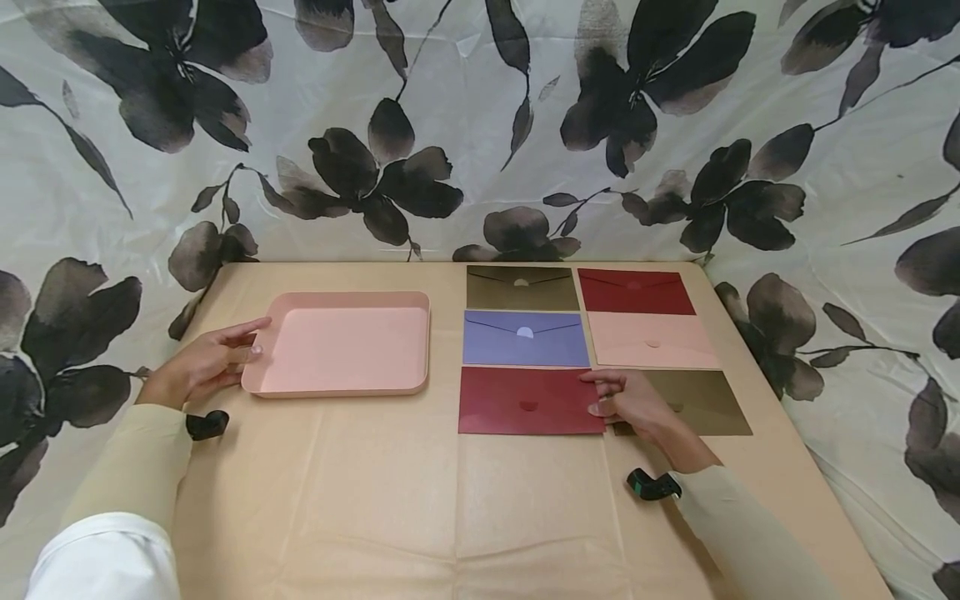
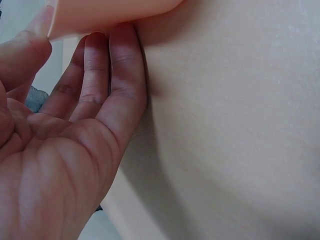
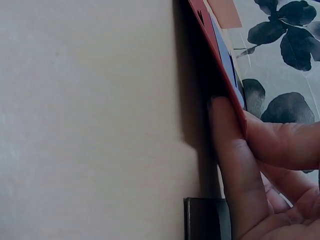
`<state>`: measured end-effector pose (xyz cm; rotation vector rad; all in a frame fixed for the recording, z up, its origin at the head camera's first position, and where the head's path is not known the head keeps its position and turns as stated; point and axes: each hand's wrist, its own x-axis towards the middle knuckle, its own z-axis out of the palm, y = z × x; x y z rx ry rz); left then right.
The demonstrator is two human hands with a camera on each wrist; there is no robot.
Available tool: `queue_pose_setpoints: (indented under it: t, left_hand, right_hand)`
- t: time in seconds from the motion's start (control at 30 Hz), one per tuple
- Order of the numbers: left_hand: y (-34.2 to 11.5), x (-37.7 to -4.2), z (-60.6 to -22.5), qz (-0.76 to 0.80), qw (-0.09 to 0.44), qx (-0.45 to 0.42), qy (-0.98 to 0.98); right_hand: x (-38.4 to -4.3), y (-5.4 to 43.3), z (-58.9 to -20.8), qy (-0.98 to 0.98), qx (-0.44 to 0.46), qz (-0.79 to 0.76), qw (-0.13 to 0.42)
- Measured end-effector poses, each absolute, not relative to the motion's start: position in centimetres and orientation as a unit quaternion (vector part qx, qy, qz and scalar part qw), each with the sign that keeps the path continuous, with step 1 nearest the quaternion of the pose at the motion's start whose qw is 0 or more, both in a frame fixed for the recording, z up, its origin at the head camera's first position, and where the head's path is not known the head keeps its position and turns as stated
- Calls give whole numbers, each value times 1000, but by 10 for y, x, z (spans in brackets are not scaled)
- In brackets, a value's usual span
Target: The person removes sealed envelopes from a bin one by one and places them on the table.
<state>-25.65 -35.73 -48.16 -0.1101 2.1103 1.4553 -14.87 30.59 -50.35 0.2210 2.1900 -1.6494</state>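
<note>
On the left, my left hand (image 1: 212, 360) holds the pink tray (image 1: 337, 393) by its left rim. In the left wrist view the thumb lies against the tray's edge (image 2: 115, 15) while the fingertips reach beneath it. My right hand (image 1: 637, 407) pinches the right edge of a red envelope (image 1: 498, 400), its flap seal near the middle. Between thumb and finger, that red envelope (image 3: 220, 60) stands tilted in the right wrist view, with a shadow beside it. Partly behind the right hand lies an olive envelope (image 1: 708, 404).
Above the red envelope lie a blue envelope (image 1: 495, 346) and another olive one (image 1: 487, 287). To their right are a dark red envelope (image 1: 637, 293) and a pink one (image 1: 667, 333). All lie on a beige-covered table (image 1: 375, 500), against a floral cloth (image 1: 487, 108).
</note>
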Motion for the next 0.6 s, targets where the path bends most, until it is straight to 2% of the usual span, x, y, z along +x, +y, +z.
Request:
queue_pose_setpoints:
  t: [0.6]
  left_hand:
    - [-357, -257, -480, 541, 289, -41, 788]
  right_hand:
    - [-153, 302, -500, 793, 68, -575, 189]
